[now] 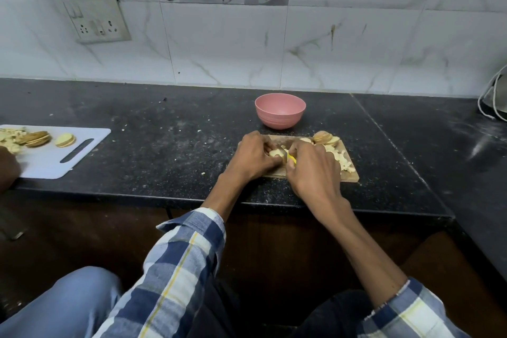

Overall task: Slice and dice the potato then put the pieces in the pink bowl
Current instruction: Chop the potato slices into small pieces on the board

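A wooden cutting board (349, 177) lies on the black counter in front of me. My left hand (251, 158) presses a pale potato slice (275, 153) down on the board. My right hand (312, 170) grips a knife with a yellow handle (291, 158), its blade mostly hidden between my hands. Round potato slices (323, 138) are stacked at the board's far right corner, and diced pieces (344, 163) lie along its right side. The pink bowl (280, 110) stands just behind the board; its inside looks empty.
At the left, a white cutting board (55, 158) holds more potato slices (37, 138) and bits, with another person's hand (8, 170) at its near edge. A wall socket panel (94, 18) is up left. White cords (492, 101) sit at the far right. Crumbs dot the counter.
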